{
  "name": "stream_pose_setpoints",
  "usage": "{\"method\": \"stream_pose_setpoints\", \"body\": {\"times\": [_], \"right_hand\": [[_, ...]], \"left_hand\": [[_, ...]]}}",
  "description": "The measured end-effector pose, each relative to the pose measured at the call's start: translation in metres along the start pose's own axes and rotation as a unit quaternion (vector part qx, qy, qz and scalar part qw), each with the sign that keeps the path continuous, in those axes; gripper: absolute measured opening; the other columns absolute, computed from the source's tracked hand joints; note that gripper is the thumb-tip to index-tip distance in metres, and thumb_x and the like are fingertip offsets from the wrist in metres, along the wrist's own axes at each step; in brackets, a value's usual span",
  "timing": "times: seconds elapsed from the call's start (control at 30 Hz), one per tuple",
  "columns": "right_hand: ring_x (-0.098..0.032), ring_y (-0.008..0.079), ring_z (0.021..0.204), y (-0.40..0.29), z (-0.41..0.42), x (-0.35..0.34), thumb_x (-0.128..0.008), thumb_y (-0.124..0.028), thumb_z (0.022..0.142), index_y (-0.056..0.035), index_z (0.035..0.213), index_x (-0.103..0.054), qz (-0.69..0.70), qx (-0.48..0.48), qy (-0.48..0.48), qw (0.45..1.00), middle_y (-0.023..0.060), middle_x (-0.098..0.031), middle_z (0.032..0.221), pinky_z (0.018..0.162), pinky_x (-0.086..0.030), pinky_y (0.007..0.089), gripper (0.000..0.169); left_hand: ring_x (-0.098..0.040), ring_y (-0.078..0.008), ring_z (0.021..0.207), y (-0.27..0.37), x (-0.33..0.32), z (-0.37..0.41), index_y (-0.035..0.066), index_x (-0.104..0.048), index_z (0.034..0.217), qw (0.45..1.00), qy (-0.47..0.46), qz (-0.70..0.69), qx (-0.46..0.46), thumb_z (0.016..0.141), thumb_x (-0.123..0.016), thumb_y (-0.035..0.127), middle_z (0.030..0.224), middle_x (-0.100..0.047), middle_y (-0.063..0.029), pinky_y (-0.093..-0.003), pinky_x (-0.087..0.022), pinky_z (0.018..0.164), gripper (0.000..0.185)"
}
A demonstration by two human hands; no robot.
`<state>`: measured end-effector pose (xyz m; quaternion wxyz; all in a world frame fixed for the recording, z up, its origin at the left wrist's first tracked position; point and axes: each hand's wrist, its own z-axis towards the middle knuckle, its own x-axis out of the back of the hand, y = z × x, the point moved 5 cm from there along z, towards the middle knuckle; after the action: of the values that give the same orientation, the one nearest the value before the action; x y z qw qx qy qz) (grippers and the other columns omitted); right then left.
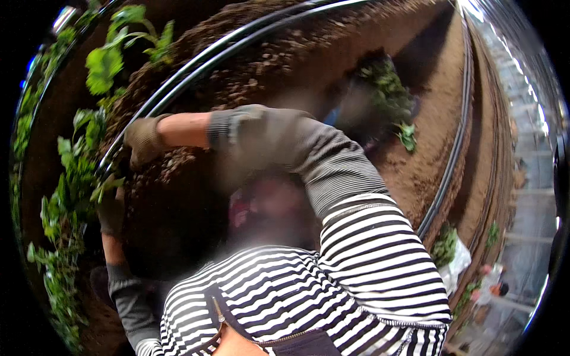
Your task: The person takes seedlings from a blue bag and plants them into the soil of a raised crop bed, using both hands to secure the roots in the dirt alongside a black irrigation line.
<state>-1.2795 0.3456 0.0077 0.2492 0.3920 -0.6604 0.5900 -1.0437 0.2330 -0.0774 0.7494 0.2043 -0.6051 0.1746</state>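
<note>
Both my hands wear work gloves at the left of the head view, beside a row of leafy green plants [62,200]. My right hand [143,140] bends down at the soil bed, close to two dark drip irrigation hoses [178,82]; its fingertips are in shadow, so what it touches cannot be told. Just below it, my left hand [111,209] is at a small green seedling [107,188], which seems to be between its fingers. Dark soil [164,167] lies right of both hands.
A bundle of leafy seedlings [387,89] stands on the soil at upper right, with a loose seedling [406,135] beside it. More hoses [458,142] run along the right. A white bag [458,262] with plants and another person [490,287] are at far right.
</note>
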Motion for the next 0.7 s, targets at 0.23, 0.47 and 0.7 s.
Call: {"method": "stream_pose_setpoints", "body": {"times": [0.23,0.47,0.7], "right_hand": [[-0.065,0.0172,0.082,0.215,-0.32,-0.005,-0.058,-0.018,0.089,0.0021,0.112,-0.062,0.141,-0.061,0.517,0.842,0.0111,-0.066,0.105,0.071,-0.054,0.0283,0.031],[-0.064,0.0353,0.098,0.411,-0.531,-0.087,-0.061,-0.054,0.082,-0.0011,0.107,-0.069,0.074,-0.707,0.411,0.571,0.0214,-0.066,0.109,0.085,-0.05,0.0461,0.059],[-0.059,0.025,0.113,0.557,-0.603,-0.098,-0.043,-0.063,0.087,-0.0183,0.127,-0.058,-0.008,-0.763,0.303,0.571,0.0085,-0.059,0.128,0.088,-0.049,0.0385,0.062]], "left_hand": [[-0.066,-0.0284,0.09,0.088,0.067,-0.039,0.006,-0.069,0.107,0.993,0.109,-0.038,0.037,0.089,-0.062,0.011,0.102,-0.068,-0.0138,-0.0361,-0.052,0.079,0.019],[-0.064,-0.0312,0.091,0.201,0.097,-0.008,0.005,-0.069,0.102,0.989,0.052,-0.13,-0.049,0.076,-0.067,-0.002,0.099,-0.066,-0.0154,-0.0367,-0.052,0.078,0.028],[-0.056,-0.0339,0.112,0.197,0.053,0.056,0.002,-0.06,0.117,0.995,0.065,-0.012,-0.075,0.078,-0.071,0.022,0.118,-0.06,-0.0175,-0.0418,-0.045,0.095,0.046]]}}
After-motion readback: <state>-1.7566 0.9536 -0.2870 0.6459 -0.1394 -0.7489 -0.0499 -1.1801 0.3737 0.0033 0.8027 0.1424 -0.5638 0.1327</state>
